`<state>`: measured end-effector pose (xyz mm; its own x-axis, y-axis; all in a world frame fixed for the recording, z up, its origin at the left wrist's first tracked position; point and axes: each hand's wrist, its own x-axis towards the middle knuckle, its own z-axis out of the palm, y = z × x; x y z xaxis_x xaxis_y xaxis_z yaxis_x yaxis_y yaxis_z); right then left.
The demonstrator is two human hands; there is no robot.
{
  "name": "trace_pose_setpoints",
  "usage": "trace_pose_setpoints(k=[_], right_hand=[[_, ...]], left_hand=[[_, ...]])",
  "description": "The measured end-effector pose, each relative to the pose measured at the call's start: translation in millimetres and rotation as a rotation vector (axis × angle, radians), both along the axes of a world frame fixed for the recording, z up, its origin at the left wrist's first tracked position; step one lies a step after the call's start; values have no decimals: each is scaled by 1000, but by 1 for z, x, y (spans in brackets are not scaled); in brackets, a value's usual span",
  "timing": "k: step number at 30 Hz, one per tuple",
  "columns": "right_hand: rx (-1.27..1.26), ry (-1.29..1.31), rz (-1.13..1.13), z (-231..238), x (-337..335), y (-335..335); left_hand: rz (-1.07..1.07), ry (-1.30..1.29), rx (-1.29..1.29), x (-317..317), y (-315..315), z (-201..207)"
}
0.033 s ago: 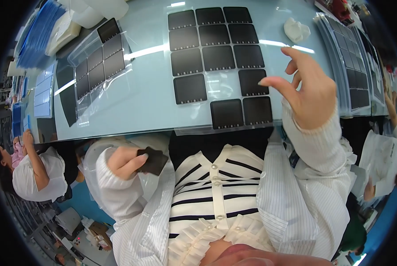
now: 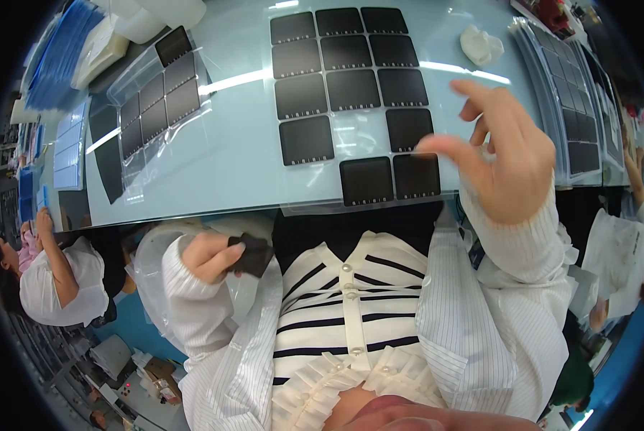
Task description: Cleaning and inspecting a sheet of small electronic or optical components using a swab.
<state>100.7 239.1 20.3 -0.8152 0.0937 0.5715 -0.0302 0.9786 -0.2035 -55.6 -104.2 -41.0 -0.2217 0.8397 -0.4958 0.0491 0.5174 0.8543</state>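
My left hand (image 2: 208, 257) is closed on a dark, thin square panel (image 2: 253, 256), held below the table edge in front of my body. Over the right part of the table hovers my right hand (image 2: 510, 159), thumb and fingers spread apart, nothing visible between them. Its thumb is blurred and overlaps the edges of the nearest black panels (image 2: 417, 176). Several glossy black square panels (image 2: 353, 90) lie in rows, each with a line of small light marks. A clear plastic tray (image 2: 358, 136) shows in a gap between them.
To the left, a clear tray (image 2: 131, 183) holds more black panels. Blue plastic sheets (image 2: 63, 57) are piled at the back left. A crumpled white wad (image 2: 481, 46) lies at the back right, beside stacked panel trays (image 2: 563, 144). Another person (image 2: 63, 280) sits at far left.
My right hand has shifted slightly down and to the right. My left hand, still gripping the dark panel, has moved slightly to the right.
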Motion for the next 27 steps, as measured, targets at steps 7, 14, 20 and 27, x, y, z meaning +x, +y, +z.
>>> trace_pose_setpoints(k=[7, 14, 20, 27], right_hand=[[400, 461, 694, 14, -9, -93], [676, 814, 818, 22, -25, -80], [572, 838, 773, 29, -31, -65], [553, 752, 803, 23, -31, -68]], left_hand=[[201, 210, -283, -11, -5, -64], [195, 180, -122, -85, -36, -75], [160, 148, 57, -79, -20, -82], [91, 112, 279, -34, 34, -86]])
